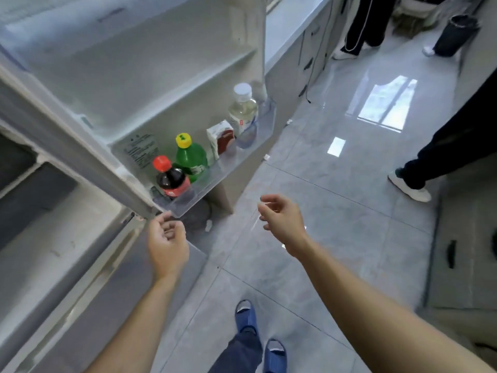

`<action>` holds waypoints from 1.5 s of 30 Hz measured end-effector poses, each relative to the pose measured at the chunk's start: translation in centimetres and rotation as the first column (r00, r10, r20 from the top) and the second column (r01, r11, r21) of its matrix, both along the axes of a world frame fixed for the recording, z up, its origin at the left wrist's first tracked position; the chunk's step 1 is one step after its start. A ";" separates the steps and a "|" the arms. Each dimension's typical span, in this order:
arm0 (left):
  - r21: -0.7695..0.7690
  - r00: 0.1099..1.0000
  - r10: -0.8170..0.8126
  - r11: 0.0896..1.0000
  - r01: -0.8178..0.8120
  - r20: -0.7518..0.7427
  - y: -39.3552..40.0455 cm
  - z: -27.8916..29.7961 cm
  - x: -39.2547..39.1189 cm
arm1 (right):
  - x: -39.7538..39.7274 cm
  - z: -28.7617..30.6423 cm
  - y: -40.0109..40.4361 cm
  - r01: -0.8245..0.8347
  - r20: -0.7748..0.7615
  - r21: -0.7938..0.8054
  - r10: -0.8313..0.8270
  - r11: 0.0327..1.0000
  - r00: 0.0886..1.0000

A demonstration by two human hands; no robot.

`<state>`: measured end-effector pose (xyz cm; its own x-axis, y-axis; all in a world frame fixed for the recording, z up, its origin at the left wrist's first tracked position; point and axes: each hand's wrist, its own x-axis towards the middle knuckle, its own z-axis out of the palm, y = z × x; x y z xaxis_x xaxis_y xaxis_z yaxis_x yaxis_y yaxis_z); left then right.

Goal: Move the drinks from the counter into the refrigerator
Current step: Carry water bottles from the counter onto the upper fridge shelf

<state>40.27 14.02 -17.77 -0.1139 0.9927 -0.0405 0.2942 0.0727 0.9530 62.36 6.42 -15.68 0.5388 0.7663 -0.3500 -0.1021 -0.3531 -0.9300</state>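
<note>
Bottles (191,157) in door bin (242,154) look rigid, slick, fairly heavy; best gripped mid-body; left hand (167,243) and right hand (281,219) loosely curled, empty.

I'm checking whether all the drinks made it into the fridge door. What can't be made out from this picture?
- Head view: the counter is cut off by the top edge, so leftover drinks can't be ruled out.
- Carton: print too blurred to read.
- Door bin: its far corner is hidden behind the clear bottle.
</note>
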 end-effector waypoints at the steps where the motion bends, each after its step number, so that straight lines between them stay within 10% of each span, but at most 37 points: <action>1: -0.034 0.998 -0.056 0.998 0.055 -0.027 0.0 -1.1 0.7 | 1.5 -0.9 -1.0 0.051 -0.016 -0.028 -0.051 0.998 0.999; 12: -0.651 0.762 -0.630 0.643 0.404 -0.150 1.0 -12.0 6.6 | 10.7 -10.1 -16.0 0.526 0.017 -0.423 -0.574 0.737 0.818; 22: -0.718 0.647 -0.751 0.523 0.460 -0.133 5.2 -14.6 19.1 | 12.5 -15.3 -25.7 0.528 0.021 -0.686 -0.712 0.500 0.702; 45: -0.773 0.857 -0.435 0.630 0.070 -0.277 13.4 -15.9 35.0 | 47.9 -15.1 0.5 0.188 -0.064 -0.585 -0.276 0.789 0.959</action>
<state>75.29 27.39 -33.69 -0.0492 0.6490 -0.7592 0.7441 0.5308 0.4056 110.29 6.87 -30.74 0.5864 0.2639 -0.7658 -0.3617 -0.7607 -0.5391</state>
